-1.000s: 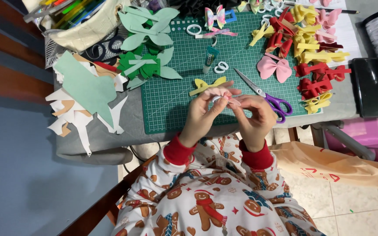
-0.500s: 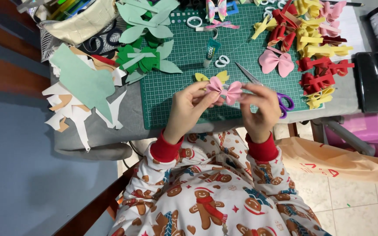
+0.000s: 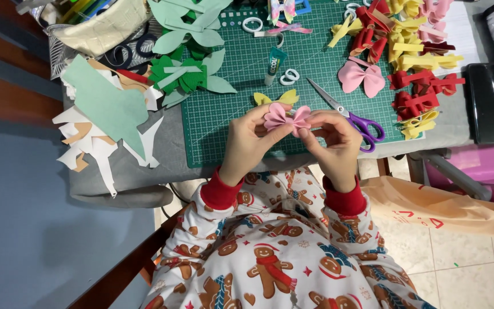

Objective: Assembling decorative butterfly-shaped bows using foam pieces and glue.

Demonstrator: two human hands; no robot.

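**Ana:** Head view is showing both hands over the near edge of the green mat, right?

**Ben:** Yes. The left hand and the right hand are both pinching a pink bow, fingers closed on its gathered middle. The bow is hovering just above the mat's near edge, not resting on it.

**Ana:** What is differing from a second ago?

**Ben:** Then the pink piece was bunched small between the fingertips. Now its lobes are fanning out on both sides, so the folding looks, to my eye, nearly finished and the middle is being held tight.

**Ana:** What is lying around it?

**Ben:** A yellow bow is sitting on the mat just beyond the pink one. Scissors with purple handles are lying on the mat's right part, touching distance from the right hand. A glue tube is standing farther up the mat. Finished bows in red, yellow and pink are piling at the mat's far right corner, and green bows are crowding its left edge.
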